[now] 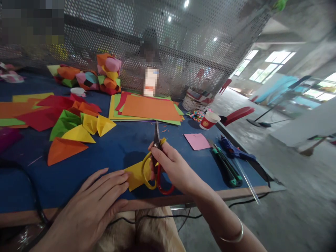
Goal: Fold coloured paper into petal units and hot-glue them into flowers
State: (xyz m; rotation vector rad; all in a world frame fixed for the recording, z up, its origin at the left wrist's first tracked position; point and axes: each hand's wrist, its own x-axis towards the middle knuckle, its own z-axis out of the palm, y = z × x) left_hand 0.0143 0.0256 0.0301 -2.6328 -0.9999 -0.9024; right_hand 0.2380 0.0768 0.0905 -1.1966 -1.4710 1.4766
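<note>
Blue worktop (170,133): mesh screen (183,42) behind, concrete floor (296,178) beside; scissors (156,144) above, clamped in right fingers (160,155); yellow paper (135,174) on top, left fingers (112,182) slightly apart, touching it.

Nothing readable here tbh, the gold mark (205,124) on the red-and-white paper cup (210,121) is too small to make out.

The head camera looks forward and down across the blue table (110,148) close by.
</note>
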